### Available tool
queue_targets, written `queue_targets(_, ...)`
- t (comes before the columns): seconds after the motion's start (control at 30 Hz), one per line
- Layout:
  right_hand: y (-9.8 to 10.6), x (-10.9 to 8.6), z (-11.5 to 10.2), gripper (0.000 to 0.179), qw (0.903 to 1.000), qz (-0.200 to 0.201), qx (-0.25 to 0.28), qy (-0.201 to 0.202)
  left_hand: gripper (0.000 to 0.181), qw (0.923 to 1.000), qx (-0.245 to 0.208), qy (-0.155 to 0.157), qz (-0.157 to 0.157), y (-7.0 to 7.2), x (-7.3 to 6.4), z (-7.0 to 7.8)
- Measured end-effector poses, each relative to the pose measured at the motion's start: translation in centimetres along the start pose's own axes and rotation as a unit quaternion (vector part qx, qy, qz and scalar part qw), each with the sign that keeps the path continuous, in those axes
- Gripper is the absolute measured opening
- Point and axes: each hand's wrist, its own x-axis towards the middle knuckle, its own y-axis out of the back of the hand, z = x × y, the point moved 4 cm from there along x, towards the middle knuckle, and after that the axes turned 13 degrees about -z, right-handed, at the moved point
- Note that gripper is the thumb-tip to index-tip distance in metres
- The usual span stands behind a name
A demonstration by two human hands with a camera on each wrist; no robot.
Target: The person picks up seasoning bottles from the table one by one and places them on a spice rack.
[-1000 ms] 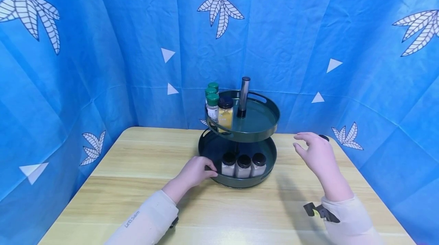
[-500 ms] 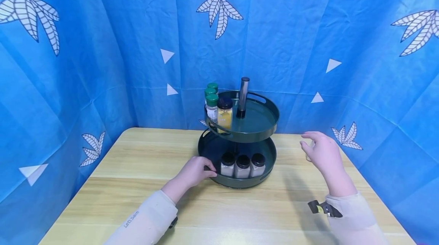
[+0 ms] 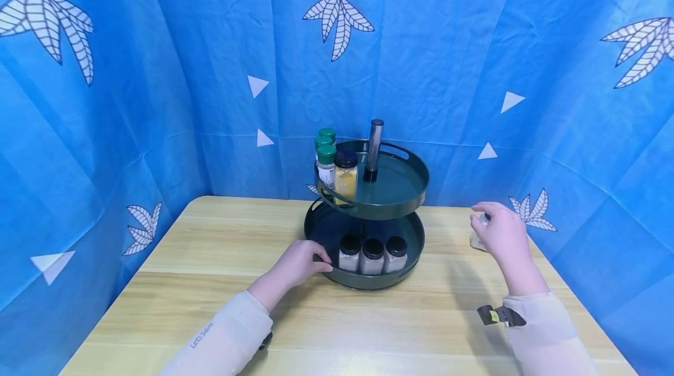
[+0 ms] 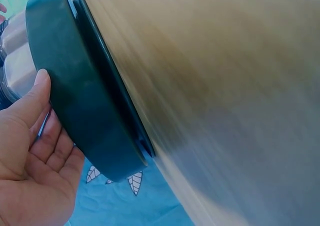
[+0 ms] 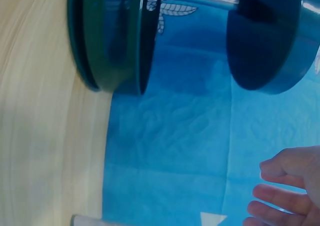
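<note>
A dark green two-tier round spice rack stands on the table; its lower tray (image 3: 363,280) is gripped at the left front rim by my left hand (image 3: 296,264). In the left wrist view, the thumb of my left hand (image 4: 42,156) lies over the rim and the fingers reach beneath it. Three black-lidded jars (image 3: 373,257) stand along the front of this tray. Out to the right, my right hand (image 3: 502,233) is held in the air with fingers loosely bent and nothing between them. Partly hidden behind it is a clear jar (image 3: 477,240) with a dark lid.
The upper tray (image 3: 392,207) carries several green-capped bottles (image 3: 326,166) and a yellow-labelled jar (image 3: 346,180) at its left. A metal post (image 3: 374,148) rises from the middle. Blue patterned cloth (image 3: 437,72) encloses the wooden table (image 3: 226,230) at back and sides.
My right hand has moved slightly to the right, and more of the clear jar behind it shows. The left hand keeps its hold on the tray rim.
</note>
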Motion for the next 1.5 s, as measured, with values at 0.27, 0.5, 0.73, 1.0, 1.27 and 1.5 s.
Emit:
queue_targets(0.27, -0.4, 0.2, 1.6, 0.026, 0.9998, 0.007, -0.003, -0.017, 0.007, 1.0, 0.001, 0.001, 0.0, 0.1, 0.0, 0.0)
queue_targets(0.5, -0.8, 0.5, 2.9, 0.025, 0.9993, 0.026, -0.005, -0.025, 0.007, 0.9999, -0.006, 0.009, -0.003, 0.1, 0.1, -0.1)
queue_targets(0.73, -1.3, 0.8, 3.9, 0.026, 0.9991, 0.023, -0.009, -0.036, 0.007, 1.0, -0.004, 0.005, -0.006, 0.3, 0.1, 0.0)
queue_targets(1.0, -2.0, 1.4, 5.4, 0.027, 0.9984, 0.02, -0.014, -0.05, 0.007, 1.0, -0.001, 0.007, -0.004, 0.3, 0.2, -0.2)
queue_targets(1.27, -2.9, 1.7, 7.1, 0.03, 0.9977, 0.016, -0.012, -0.064, 0.008, 0.9999, -0.001, 0.012, -0.008, 0.3, 0.3, -0.3)
queue_targets(1.5, -3.6, 1.9, 8.4, 0.031, 0.9973, 0.021, -0.011, -0.07, 0.008, 0.9999, 0.002, 0.011, -0.01, 0.3, 0.3, -0.4)
